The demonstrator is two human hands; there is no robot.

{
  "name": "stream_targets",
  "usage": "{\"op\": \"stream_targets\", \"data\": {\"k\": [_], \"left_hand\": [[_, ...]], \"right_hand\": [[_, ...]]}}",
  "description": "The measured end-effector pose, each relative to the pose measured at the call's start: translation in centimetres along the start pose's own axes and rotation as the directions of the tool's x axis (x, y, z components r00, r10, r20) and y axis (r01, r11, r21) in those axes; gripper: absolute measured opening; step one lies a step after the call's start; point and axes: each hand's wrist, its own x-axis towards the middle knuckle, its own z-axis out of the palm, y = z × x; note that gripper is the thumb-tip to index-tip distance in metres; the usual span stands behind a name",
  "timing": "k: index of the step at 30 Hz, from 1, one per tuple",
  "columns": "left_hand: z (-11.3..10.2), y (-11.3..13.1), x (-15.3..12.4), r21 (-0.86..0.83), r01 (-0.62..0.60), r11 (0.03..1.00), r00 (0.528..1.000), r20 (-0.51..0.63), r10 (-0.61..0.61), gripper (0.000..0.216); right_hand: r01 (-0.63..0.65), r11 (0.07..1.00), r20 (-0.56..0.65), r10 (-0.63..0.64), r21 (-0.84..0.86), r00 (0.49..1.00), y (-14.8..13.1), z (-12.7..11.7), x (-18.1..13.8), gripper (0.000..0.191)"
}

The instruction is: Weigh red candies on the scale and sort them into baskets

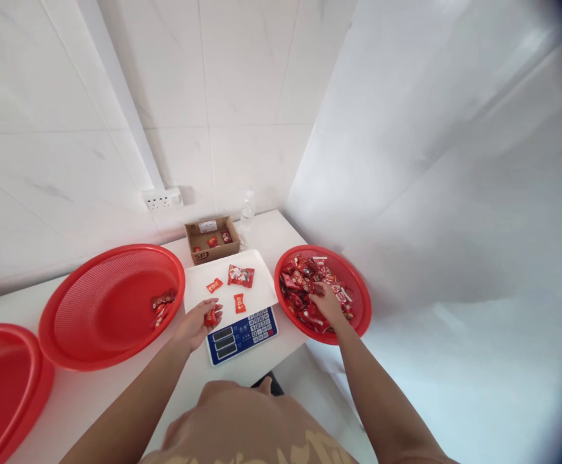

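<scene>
My left hand (200, 323) is closed around a small red wrapped candy (210, 316), over the near left edge of the weighing scale (196, 277). On the scale's white pan lie a larger red packet (241, 276) and two small red candies, one at the left (214, 285) and one nearer me (240, 303). My right hand (327, 303) reaches into the right red basket (365, 316), its fingers bent among many red wrapped candies (305, 277). Whether those fingers grip a candy is hard to see.
A cardboard box (203, 256) with several red packets stands behind the scale, beside a clear plastic bottle (247, 207). Left of the scale is a red basket (102, 303) with several packets. Another red basket (0, 386) sits at the far left. A wall socket (162, 199) is above.
</scene>
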Motion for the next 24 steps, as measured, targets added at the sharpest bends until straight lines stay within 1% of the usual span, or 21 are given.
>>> {"op": "stream_targets", "data": {"k": [2, 3, 4, 5, 6, 7, 8, 10, 12, 13, 14, 15, 17, 18, 20, 21, 22, 24], "left_hand": [[0.4, -0.2, 0.0, 0.015, 0.005, 1.000, 1.000, 0.029, -0.005, 0.009], [0.6, -0.3, -0.1, 0.021, 0.005, 1.000, 0.999, 0.046, -0.006, 0.008], [0.9, -0.5, -0.2, 0.028, 0.004, 1.000, 0.998, 0.064, -0.006, 0.008], [1.3, -0.7, -0.4, 0.033, 0.004, 0.999, 0.997, 0.082, -0.006, 0.009], [1.6, -0.9, -0.6, 0.038, 0.006, 0.999, 0.995, 0.097, -0.009, 0.011], [2.0, -1.2, -0.8, 0.040, 0.013, 0.999, 0.994, 0.108, -0.017, 0.014], [2.4, -1.5, -1.0, 0.041, 0.022, 0.999, 0.991, 0.130, -0.027, 0.018], [2.9, -2.1, -1.3, 0.047, 0.028, 0.999, 0.974, 0.222, -0.038, 0.025], [3.1, -2.5, -1.3, 0.109, -0.037, 0.993, 0.951, 0.309, 0.001, 0.027], [2.9, -2.6, -1.1, 0.157, -0.087, 0.984, 0.946, 0.323, 0.032, 0.026], [2.7, -2.6, -0.8, 0.208, -0.137, 0.968, 0.948, 0.309, 0.068, 0.024], [2.3, -2.5, -0.4, 0.257, -0.177, 0.950, 0.957, 0.271, 0.105, 0.022], [1.5, -2.1, 0.4, 0.328, -0.233, 0.915, 0.966, 0.186, 0.179, 0.023], [1.0, -1.8, 0.9, 0.356, -0.261, 0.897, 0.963, 0.157, 0.218, 0.027], [0.3, -1.1, 1.7, 0.432, -0.338, 0.836, 0.941, 0.128, 0.314, 0.042], [0.0, -0.8, 2.1, 0.471, -0.379, 0.796, 0.923, 0.127, 0.364, 0.049], [-0.3, -0.5, 2.4, 0.508, -0.418, 0.753, 0.901, 0.131, 0.413, 0.053], [-0.6, 0.0, 3.3, 0.571, -0.481, 0.665, 0.855, 0.137, 0.500, 0.052]], "right_hand": [[-0.005, 0.989, -0.038, 0.011, 0.147, 0.999, -1.2, -0.6, -0.2, 0.041], [-0.011, 0.969, -0.038, 0.021, 0.245, 0.999, -2.2, -0.6, -0.4, 0.042], [-0.021, 0.938, -0.012, 0.027, 0.345, 1.000, -3.4, -0.5, -0.8, 0.043], [-0.031, 0.901, 0.034, 0.018, 0.432, 0.999, -4.8, 0.0, -1.3, 0.045], [-0.035, 0.870, 0.099, -0.016, 0.493, 0.995, -6.3, 0.6, -2.0, 0.046], [-0.039, 0.843, 0.189, -0.075, 0.536, 0.979, -8.0, 1.5, -2.9, 0.046], [-0.034, 0.823, 0.260, -0.140, 0.566, 0.955, -9.6, 2.6, -3.8, 0.044], [-0.036, 0.814, 0.390, -0.238, 0.580, 0.890, -12.5, 4.8, -5.9, 0.040], [-0.006, 0.825, 0.489, -0.329, 0.565, 0.808, -14.6, 6.8, -7.7, 0.038], [0.033, 0.833, 0.498, -0.362, 0.553, 0.788, -15.1, 7.5, -8.3, 0.037], [0.070, 0.841, 0.493, -0.380, 0.537, 0.782, -15.3, 8.0, -8.6, 0.036], [0.102, 0.849, 0.474, -0.385, 0.518, 0.792, -15.2, 8.2, -8.7, 0.035], [0.135, 0.874, 0.412, -0.350, 0.468, 0.841, -14.1, 8.2, -8.3, 0.034], [0.140, 0.892, 0.378, -0.318, 0.430, 0.869, -13.2, 8.0, -7.8, 0.033], [0.172, 0.933, 0.284, -0.266, 0.316, 0.921, -11.0, 7.3, -6.8, 0.031], [0.200, 0.949, 0.237, -0.259, 0.245, 0.936, -9.9, 7.0, -6.4, 0.030], [0.241, 0.955, 0.193, -0.273, 0.173, 0.942, -8.8, 6.6, -6.0, 0.029], [0.320, 0.947, 0.124, -0.322, 0.037, 0.939, -6.8, 6.0, -5.6, 0.028]]}}
